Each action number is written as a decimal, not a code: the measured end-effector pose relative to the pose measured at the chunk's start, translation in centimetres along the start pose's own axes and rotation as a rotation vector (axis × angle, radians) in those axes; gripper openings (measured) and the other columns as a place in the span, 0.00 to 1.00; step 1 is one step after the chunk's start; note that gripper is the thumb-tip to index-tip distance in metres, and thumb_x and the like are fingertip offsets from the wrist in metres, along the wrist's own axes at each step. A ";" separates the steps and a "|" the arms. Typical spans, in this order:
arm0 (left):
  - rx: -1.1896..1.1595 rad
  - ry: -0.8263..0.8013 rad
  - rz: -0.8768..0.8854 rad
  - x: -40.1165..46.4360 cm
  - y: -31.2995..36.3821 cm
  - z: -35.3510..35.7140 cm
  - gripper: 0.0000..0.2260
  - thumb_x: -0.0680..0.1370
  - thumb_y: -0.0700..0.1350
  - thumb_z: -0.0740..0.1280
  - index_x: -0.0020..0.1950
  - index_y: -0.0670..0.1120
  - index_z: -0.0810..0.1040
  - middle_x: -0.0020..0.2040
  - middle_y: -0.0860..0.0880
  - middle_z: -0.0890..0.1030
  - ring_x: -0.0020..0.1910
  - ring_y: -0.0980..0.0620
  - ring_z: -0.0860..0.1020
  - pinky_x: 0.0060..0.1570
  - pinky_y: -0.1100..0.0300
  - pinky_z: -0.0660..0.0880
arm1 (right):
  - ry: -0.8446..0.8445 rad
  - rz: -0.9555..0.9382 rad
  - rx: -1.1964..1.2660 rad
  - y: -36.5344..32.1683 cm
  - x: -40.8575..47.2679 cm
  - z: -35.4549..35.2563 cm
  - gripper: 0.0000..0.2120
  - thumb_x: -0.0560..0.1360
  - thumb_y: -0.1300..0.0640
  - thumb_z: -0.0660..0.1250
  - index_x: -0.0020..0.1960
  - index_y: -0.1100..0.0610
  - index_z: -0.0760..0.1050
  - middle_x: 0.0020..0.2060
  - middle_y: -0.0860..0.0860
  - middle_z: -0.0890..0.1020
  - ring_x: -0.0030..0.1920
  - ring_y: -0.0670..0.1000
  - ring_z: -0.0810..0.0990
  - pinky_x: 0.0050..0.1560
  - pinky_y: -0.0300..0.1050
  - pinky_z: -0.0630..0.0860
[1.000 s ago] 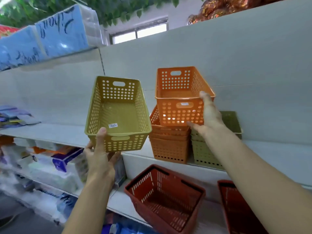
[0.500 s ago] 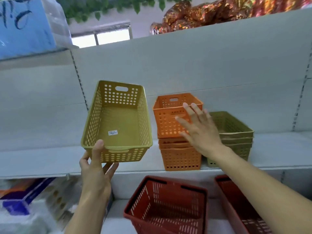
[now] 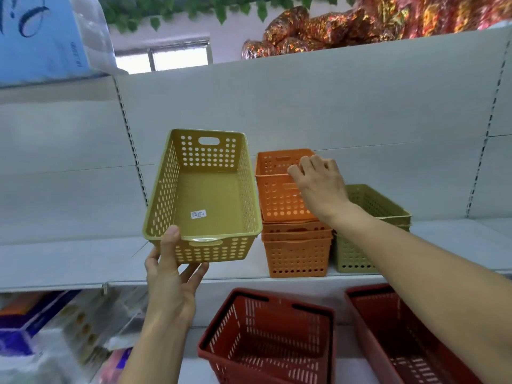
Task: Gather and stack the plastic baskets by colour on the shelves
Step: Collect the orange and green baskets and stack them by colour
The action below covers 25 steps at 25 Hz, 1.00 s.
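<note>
My left hand (image 3: 171, 281) grips the near end of a mustard-yellow perforated basket (image 3: 210, 200), thumb on the rim and fingers underneath. It hangs tilted in front of the white shelf (image 3: 69, 259), just left of the orange stack (image 3: 296, 256). My right hand (image 3: 321, 187) lies on the top orange basket (image 3: 277, 200), fingers curled over its near rim. That basket sits nested in the stack but stands high. A stack of olive-green baskets (image 3: 357, 256) stands right of the orange ones, partly behind my right forearm.
Two dark red shopping baskets (image 3: 266, 336) (image 3: 401, 328) sit on the lower shelf under the stacks. Packaged goods (image 3: 55, 336) fill the lower left. Blue packs (image 3: 41, 37) and shiny red foil bundles (image 3: 360, 23) lie on the top shelf. Bare shelf stretches left of the yellow basket.
The orange basket came down from the air onto the orange stack. My right hand let go, spread, then curled over its near rim. The yellow basket stayed in my left hand.
</note>
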State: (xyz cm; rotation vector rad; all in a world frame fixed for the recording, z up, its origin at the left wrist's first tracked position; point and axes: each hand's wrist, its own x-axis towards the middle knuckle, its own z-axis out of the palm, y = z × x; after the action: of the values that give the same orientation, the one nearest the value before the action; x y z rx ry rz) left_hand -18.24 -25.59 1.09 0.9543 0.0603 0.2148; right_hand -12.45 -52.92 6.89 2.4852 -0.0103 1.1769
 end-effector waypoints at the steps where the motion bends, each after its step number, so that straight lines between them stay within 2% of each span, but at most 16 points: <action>1: -0.002 -0.006 -0.003 -0.1 0.0 0.2 0.27 0.75 0.55 0.68 0.71 0.48 0.69 0.64 0.46 0.76 0.51 0.48 0.79 0.59 0.44 0.76 | 0.006 0.005 0.000 0.1 0.0 0.0 0.25 0.63 0.68 0.71 0.59 0.58 0.72 0.51 0.58 0.77 0.53 0.59 0.74 0.51 0.57 0.71; 5: -0.012 -0.028 0.000 -0.8 0.1 1.0 0.25 0.75 0.56 0.68 0.70 0.49 0.69 0.60 0.48 0.77 0.55 0.45 0.78 0.60 0.43 0.75 | 0.022 -0.014 0.044 0.7 -0.8 1.1 0.19 0.67 0.66 0.70 0.55 0.56 0.71 0.46 0.55 0.77 0.48 0.57 0.74 0.46 0.54 0.72; 7: -0.018 -0.035 -0.003 -0.9 0.1 1.1 0.26 0.75 0.56 0.68 0.70 0.50 0.69 0.61 0.48 0.77 0.55 0.45 0.78 0.60 0.43 0.76 | -0.040 -0.005 0.109 0.9 -1.5 1.5 0.18 0.68 0.63 0.71 0.56 0.55 0.73 0.48 0.54 0.79 0.51 0.57 0.75 0.50 0.55 0.73; 10: -0.016 -0.040 -0.007 -0.9 -0.3 1.5 0.28 0.73 0.56 0.69 0.70 0.49 0.70 0.64 0.46 0.76 0.54 0.46 0.79 0.60 0.43 0.76 | -0.169 0.001 0.175 1.0 -2.0 1.8 0.11 0.75 0.59 0.65 0.57 0.53 0.75 0.53 0.51 0.80 0.56 0.54 0.75 0.57 0.51 0.69; 11: -0.012 -0.039 -0.013 -0.8 -0.6 1.7 0.28 0.73 0.56 0.69 0.70 0.49 0.69 0.64 0.46 0.76 0.54 0.46 0.79 0.60 0.43 0.76 | -0.175 0.018 0.236 0.8 -2.2 1.9 0.12 0.76 0.59 0.64 0.59 0.52 0.75 0.55 0.51 0.80 0.57 0.54 0.75 0.59 0.51 0.68; 13: -0.006 -0.037 -0.025 -0.8 -1.1 2.1 0.28 0.73 0.56 0.70 0.70 0.48 0.69 0.64 0.46 0.76 0.53 0.46 0.79 0.60 0.43 0.76 | -0.107 0.152 0.491 0.4 -2.9 1.4 0.16 0.77 0.57 0.63 0.64 0.51 0.72 0.60 0.50 0.78 0.61 0.52 0.74 0.63 0.51 0.68; 15: 0.003 -0.041 -0.032 -0.9 -1.6 2.7 0.30 0.72 0.57 0.72 0.71 0.48 0.68 0.65 0.46 0.76 0.53 0.47 0.79 0.60 0.44 0.76 | 0.093 0.307 0.844 -0.1 -4.3 -0.5 0.16 0.79 0.54 0.60 0.66 0.52 0.71 0.62 0.50 0.77 0.63 0.49 0.73 0.64 0.52 0.70; 17: 0.016 -0.046 -0.026 -1.2 -2.1 3.6 0.32 0.70 0.57 0.73 0.71 0.49 0.67 0.64 0.46 0.77 0.54 0.47 0.79 0.59 0.44 0.76 | 0.216 0.207 0.995 -1.4 -5.9 -3.6 0.18 0.80 0.47 0.57 0.65 0.53 0.73 0.61 0.49 0.77 0.63 0.47 0.71 0.63 0.50 0.69; 19: 0.004 -0.066 -0.011 -1.8 -2.6 4.9 0.31 0.72 0.56 0.72 0.70 0.49 0.65 0.61 0.46 0.78 0.56 0.45 0.80 0.60 0.43 0.76 | 0.181 -0.057 0.879 -3.2 -7.0 -6.4 0.23 0.76 0.41 0.60 0.65 0.52 0.74 0.60 0.48 0.79 0.63 0.48 0.72 0.64 0.49 0.67; 21: -0.007 -0.123 -0.001 -2.5 -3.0 6.5 0.31 0.72 0.55 0.72 0.69 0.49 0.64 0.60 0.45 0.79 0.57 0.44 0.81 0.60 0.44 0.77 | 0.226 -0.197 0.646 -4.3 -7.5 -6.9 0.19 0.73 0.46 0.68 0.61 0.52 0.76 0.52 0.48 0.82 0.57 0.51 0.78 0.62 0.51 0.69; 23: 0.003 -0.210 -0.011 -2.9 -3.3 8.1 0.33 0.70 0.56 0.73 0.69 0.49 0.64 0.60 0.45 0.79 0.58 0.45 0.81 0.59 0.46 0.78 | 0.324 -0.098 0.547 -3.5 -7.5 -6.7 0.11 0.72 0.56 0.69 0.55 0.52 0.79 0.43 0.47 0.85 0.47 0.53 0.81 0.59 0.56 0.72; 25: 0.075 -0.325 -0.047 -3.0 -4.0 9.5 0.37 0.67 0.59 0.75 0.70 0.50 0.63 0.61 0.47 0.79 0.59 0.46 0.80 0.60 0.47 0.77 | 0.367 0.006 0.539 -1.4 -7.9 -6.6 0.08 0.73 0.60 0.69 0.50 0.51 0.80 0.41 0.46 0.85 0.43 0.52 0.81 0.58 0.56 0.71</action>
State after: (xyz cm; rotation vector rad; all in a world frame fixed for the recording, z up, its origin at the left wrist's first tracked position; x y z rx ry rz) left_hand -19.17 -36.08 3.23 1.0510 -0.2092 0.0126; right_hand -22.24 -50.55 4.24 2.6490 0.4550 1.8158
